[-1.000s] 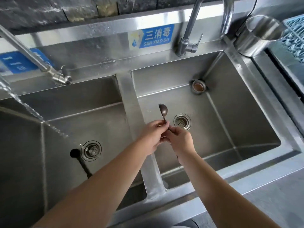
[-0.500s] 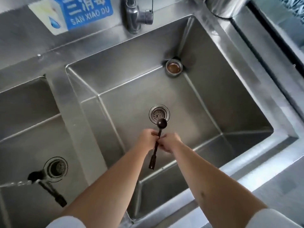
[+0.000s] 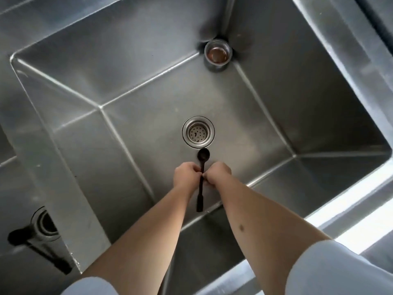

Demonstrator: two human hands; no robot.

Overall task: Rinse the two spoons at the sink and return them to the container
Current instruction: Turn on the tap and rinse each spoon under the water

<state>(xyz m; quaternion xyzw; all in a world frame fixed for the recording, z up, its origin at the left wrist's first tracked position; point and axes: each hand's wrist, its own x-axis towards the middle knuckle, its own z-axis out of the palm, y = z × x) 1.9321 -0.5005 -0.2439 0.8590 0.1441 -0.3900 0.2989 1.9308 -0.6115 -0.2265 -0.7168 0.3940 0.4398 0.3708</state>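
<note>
- The tap and the container lie outside the frame; we see only the steel sink (image 3: 319, 86) and a strip of its front rim.
- The left basin is cut off at the edge; only part of its drain (image 3: 43, 225) shows, with a dark spoon (image 3: 45, 253) lying across the floor there, its bowl end against the drain and its handle running toward the near wall.
- Both upper arms end in pale sleeves (image 3: 340, 269) cropped by the bottom edge.
- Fingertips of both hands are curled inward, away from us, so we cannot make out exactly which fingers touch.
- Left hand (image 3: 186, 175): closed in a loose fist, pinching the thin stem of a second dark spoon (image 3: 201, 182) from the left side.
- Right hand (image 3: 217, 173): likewise closed, gripping the same stem from the right; the two hands meet knuckle to knuckle at the stem.
- The held spoon is over the right basin, bowl end away from us just short of the round strainer drain (image 3: 198, 132), thicker handle end hanging toward us between the wrists.
- It looks like a single spoon in the hands, though the view is too small to be sure.
- A short steel overflow pipe (image 3: 218, 54) with a brownish inside stands in the far corner of the right basin.
- We make out no running water in this view.
</note>
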